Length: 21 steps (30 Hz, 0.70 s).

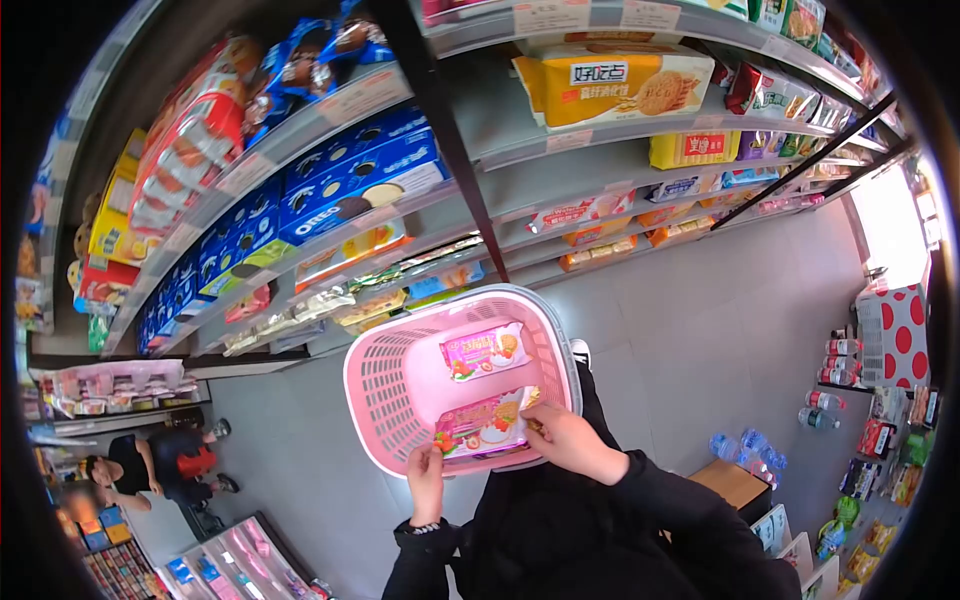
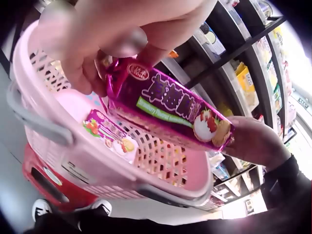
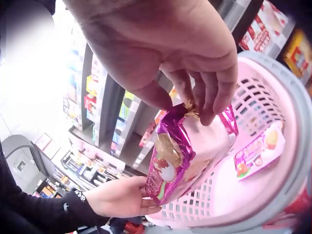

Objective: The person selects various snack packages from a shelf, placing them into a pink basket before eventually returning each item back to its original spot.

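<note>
Both hands hold a shiny purple pack of strawberry biscuits [image 1: 482, 424] over a pink plastic basket [image 1: 424, 372]. My left hand [image 1: 425, 482] grips one end of the pack, fingers bent around it in the left wrist view. At the other end, my right hand [image 1: 575, 445] pinches the crimped wrapper [image 3: 191, 111] between thumb and fingers. A second, similar purple pack [image 1: 486, 352] lies flat on the basket floor. In the left wrist view, the held pack [image 2: 168, 105] shows its printed front with strawberries and a biscuit.
Snack shelves [image 1: 480, 130] curve along the far side, with blue Oreo boxes [image 1: 360, 170] at left. Another person [image 1: 160, 465] is at the lower left. Water bottles [image 1: 750, 450] and a red-dotted box [image 1: 893, 335] stand at right. Below the basket sits something red [image 2: 48, 178].
</note>
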Each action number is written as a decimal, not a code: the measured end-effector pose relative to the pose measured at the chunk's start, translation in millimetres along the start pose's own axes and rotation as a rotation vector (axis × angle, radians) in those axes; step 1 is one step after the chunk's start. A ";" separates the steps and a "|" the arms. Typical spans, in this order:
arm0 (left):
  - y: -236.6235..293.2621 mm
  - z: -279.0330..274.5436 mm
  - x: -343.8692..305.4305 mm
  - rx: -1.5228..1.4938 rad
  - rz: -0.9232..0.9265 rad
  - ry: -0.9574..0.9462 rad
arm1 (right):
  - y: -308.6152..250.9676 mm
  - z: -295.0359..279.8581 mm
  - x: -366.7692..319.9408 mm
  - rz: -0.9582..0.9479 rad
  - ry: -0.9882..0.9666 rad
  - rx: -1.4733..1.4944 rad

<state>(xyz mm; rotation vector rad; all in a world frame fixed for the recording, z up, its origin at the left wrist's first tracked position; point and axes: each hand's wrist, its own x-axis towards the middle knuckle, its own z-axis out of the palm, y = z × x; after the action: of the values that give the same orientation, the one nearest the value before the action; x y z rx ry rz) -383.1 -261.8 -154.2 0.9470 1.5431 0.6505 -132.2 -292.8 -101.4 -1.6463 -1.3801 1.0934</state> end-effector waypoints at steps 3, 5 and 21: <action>-16.1 -21.3 30.2 0.130 -0.006 0.008 | 17.3 31.3 18.0 0.063 -0.083 -0.053; -17.7 -25.8 54.1 0.250 0.080 0.003 | 42.5 51.7 35.6 0.072 -0.070 -0.087; -97.9 71.6 188.5 0.076 -0.157 0.105 | 129.7 90.5 124.6 0.552 0.010 -0.383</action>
<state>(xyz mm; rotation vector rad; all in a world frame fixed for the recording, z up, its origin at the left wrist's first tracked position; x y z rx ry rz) -337.8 -159.7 -348.5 0.8491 1.7266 0.5408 -157.8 -192.2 -273.9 -2.4058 -1.2079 1.1579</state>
